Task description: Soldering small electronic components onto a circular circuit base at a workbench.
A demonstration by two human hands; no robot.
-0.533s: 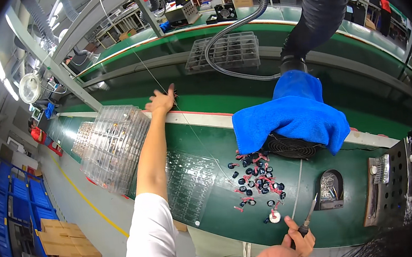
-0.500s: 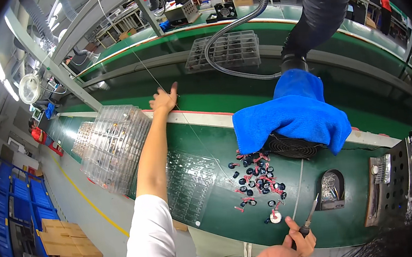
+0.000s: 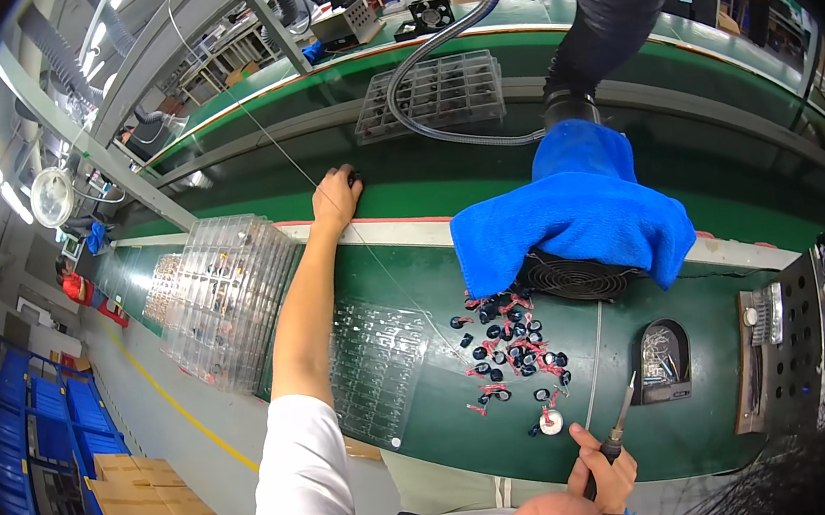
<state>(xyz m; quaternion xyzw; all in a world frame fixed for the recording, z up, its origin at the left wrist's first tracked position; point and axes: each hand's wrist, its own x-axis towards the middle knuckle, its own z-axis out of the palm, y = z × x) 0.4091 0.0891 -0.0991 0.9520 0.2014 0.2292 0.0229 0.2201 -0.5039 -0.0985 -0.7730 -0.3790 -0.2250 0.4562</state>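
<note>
My left arm reaches far over to the green conveyor belt (image 3: 254, 189). At its end my left hand (image 3: 334, 199) has its fingers curled in, with a small dark thing showing at the fingertips, too small to name. Near the bench's front edge my right hand (image 3: 608, 473) grips a soldering iron (image 3: 613, 441), its metal tip pointing up and away. Just left of that hand sits a round white piece (image 3: 551, 423) with red on it. Beyond it lies a loose heap of small dark round parts with red wires (image 3: 518, 352). A thin wire (image 3: 263, 122) hangs down past my left hand.
A clear compartment tray (image 3: 379, 372) lies by my left arm, beside stacked clear trays (image 3: 226, 302). Another clear tray (image 3: 431, 95) sits across the belt. A blue cloth (image 3: 575, 220) drapes over a fan (image 3: 575, 276) under a black duct (image 3: 603, 16). At right is a black holder (image 3: 663, 362).
My left hand's fingers were spread over the belt; they are now curled in, with a small dark thing at their tips. The view has shifted slightly. My right hand still holds the soldering iron.
</note>
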